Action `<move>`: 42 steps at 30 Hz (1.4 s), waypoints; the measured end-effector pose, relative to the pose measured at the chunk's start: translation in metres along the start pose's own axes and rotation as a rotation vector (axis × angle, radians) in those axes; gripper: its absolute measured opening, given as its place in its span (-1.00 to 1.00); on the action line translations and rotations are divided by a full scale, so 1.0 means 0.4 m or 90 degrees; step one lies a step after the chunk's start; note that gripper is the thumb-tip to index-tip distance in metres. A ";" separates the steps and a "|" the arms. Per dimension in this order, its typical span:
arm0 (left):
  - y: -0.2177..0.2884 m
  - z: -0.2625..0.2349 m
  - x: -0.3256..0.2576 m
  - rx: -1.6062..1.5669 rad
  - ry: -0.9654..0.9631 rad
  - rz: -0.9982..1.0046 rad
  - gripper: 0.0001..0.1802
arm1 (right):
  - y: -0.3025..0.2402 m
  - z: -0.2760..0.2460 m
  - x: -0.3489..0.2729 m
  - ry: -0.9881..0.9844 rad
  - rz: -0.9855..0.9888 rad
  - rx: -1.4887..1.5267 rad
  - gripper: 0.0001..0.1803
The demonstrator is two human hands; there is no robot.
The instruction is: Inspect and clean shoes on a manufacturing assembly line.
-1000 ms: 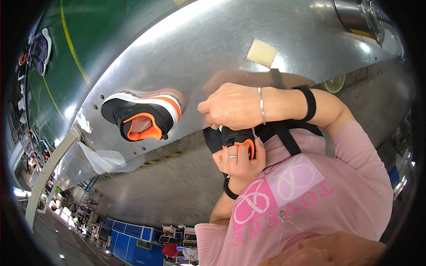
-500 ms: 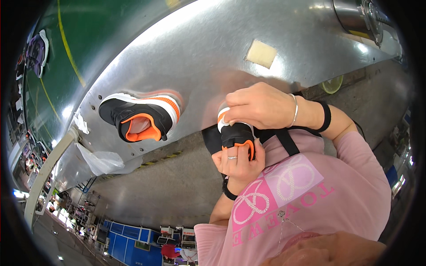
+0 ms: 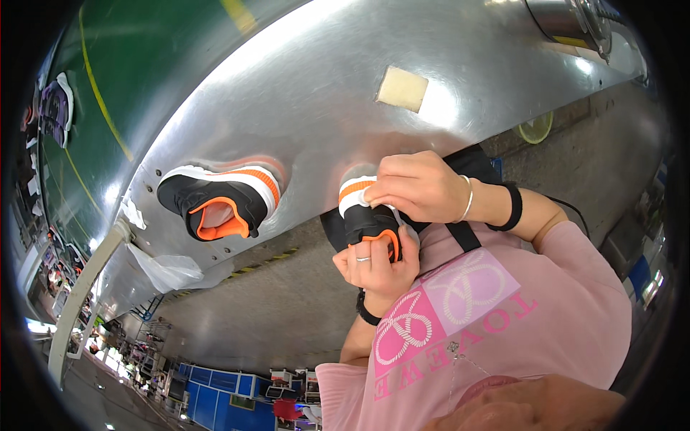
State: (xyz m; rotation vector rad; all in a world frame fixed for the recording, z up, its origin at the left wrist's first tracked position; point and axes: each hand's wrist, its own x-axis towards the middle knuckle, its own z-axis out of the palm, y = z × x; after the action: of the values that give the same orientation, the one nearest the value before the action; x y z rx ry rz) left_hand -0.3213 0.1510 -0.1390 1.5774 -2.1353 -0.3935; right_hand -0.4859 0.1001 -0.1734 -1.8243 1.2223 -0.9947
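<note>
A black sneaker [image 3: 361, 221] with an orange collar and a white-and-orange sole is held above the table's near edge. My left hand [image 3: 379, 267], wearing a ring, is closed round its collar, with fingers in the opening. The fingertips of my right hand [image 3: 418, 188] are pinched together against the white edge of the sole. Whether something small sits between them is hidden. To the left, a second sneaker [image 3: 223, 201] of the same colours stands on the metal table, apart from both hands.
The shiny metal table [image 3: 302, 108] carries a cream square pad [image 3: 402, 88] beyond my hands and a metal cylinder [image 3: 568, 21] at far right. A clear plastic bag [image 3: 169, 267] hangs at its left edge by a pale curved rail [image 3: 90, 276]. Beyond lies a green surface [image 3: 136, 50] with a purple shoe [image 3: 56, 108].
The whole view has shifted slightly. My right fingertips have slid a little along the sole, baring more of its white and orange edge. My left hand keeps its hold.
</note>
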 end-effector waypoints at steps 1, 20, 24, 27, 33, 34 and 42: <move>-0.001 0.003 0.002 0.003 0.009 -0.001 -0.72 | 0.001 0.009 0.003 0.015 0.007 0.010 -0.94; -0.005 0.004 0.004 0.021 -0.005 0.019 -0.71 | 0.007 0.004 -0.038 0.028 0.009 -0.025 -0.92; 0.000 0.001 0.000 0.019 -0.008 0.012 -0.70 | 0.004 -0.011 -0.059 0.021 0.020 -0.027 -0.90; -0.001 0.002 -0.002 0.019 -0.001 0.004 -0.70 | 0.006 0.005 -0.029 0.020 0.007 0.007 -0.84; -0.001 0.004 -0.001 0.006 -0.007 0.007 -0.71 | 0.008 0.004 -0.002 0.032 -0.007 0.017 -0.95; -0.002 0.005 0.001 0.004 -0.020 0.007 -0.71 | 0.014 -0.006 -0.008 0.009 -0.012 0.020 -0.94; 0.000 0.001 -0.001 0.022 -0.008 0.000 -0.71 | 0.021 -0.002 0.060 -0.056 -0.081 0.027 -0.80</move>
State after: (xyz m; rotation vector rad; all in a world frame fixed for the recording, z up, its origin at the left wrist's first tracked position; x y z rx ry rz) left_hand -0.3213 0.1515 -0.1395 1.5982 -2.1615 -0.3699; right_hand -0.4839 0.0749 -0.1753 -1.9112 1.0356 -0.9904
